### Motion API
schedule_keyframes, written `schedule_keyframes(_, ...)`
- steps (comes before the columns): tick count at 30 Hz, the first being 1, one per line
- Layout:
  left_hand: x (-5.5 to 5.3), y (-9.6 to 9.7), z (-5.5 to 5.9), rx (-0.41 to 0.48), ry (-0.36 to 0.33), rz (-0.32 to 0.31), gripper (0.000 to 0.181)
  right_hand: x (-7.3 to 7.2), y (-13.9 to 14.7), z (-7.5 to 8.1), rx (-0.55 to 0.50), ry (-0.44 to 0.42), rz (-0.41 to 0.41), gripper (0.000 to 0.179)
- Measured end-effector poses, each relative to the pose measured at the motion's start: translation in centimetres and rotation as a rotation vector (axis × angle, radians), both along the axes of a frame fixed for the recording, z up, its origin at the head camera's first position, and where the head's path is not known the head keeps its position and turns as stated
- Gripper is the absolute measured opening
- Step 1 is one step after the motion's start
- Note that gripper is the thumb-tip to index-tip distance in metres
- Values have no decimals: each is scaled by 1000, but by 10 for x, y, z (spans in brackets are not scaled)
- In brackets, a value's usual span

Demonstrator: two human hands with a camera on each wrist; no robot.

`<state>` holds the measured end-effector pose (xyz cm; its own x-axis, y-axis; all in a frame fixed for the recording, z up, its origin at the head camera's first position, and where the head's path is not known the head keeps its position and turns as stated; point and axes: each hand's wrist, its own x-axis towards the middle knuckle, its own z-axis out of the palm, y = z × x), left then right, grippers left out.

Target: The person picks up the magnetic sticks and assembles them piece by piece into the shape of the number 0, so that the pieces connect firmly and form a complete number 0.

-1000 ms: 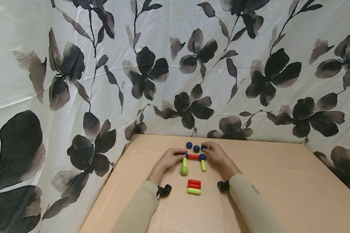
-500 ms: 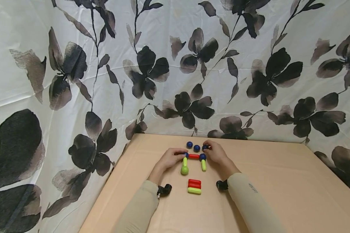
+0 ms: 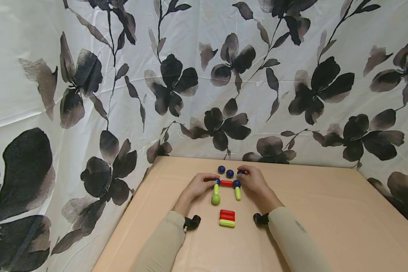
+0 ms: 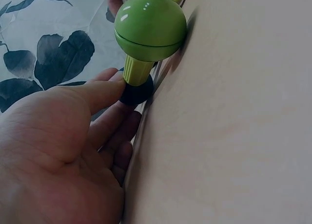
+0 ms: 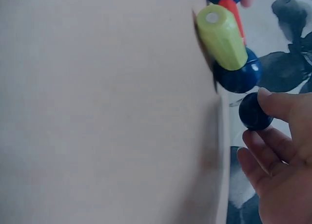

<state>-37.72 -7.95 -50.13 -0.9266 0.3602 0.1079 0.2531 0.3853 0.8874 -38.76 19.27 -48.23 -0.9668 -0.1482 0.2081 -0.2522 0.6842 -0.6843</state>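
Observation:
In the head view, a red rod (image 3: 226, 183) joins two blue balls, and a yellow-green rod runs toward me from each. My left hand (image 3: 198, 185) pinches the left corner's blue ball (image 4: 139, 95) between thumb and fingers. That corner's yellow-green rod (image 3: 216, 189) ends in a green ball (image 4: 151, 27). On the right corner ball (image 3: 236, 183), the other yellow-green rod (image 5: 222, 36) has a bare end with a silvery disc. Just behind that corner, my right hand (image 3: 255, 181) holds a separate blue ball (image 5: 255, 112) between thumb and fingertips, partly covered in the head view.
Two loose blue balls, one on the left (image 3: 221, 169) and one nearer the middle (image 3: 229, 173), lie behind the joined pieces. Closer to me, two red rods (image 3: 227, 215) and a yellow-green rod (image 3: 226, 223) lie side by side. A floral cloth (image 3: 190, 94) hangs behind the table (image 3: 326, 211).
My right hand has shifted very slightly to the right with its blue ball. The left hand keeps its hold, and the joined pieces look the same.

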Motion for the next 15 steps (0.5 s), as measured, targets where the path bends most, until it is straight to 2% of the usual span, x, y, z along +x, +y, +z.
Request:
schedule_keyframes(7,3,1,1,-5,0,5,28,21,5,8,-104,20,72,31)
schedule_keyframes(15,3,3,2,-1,7,7,28,38,15,16,-116,-17,271,30)
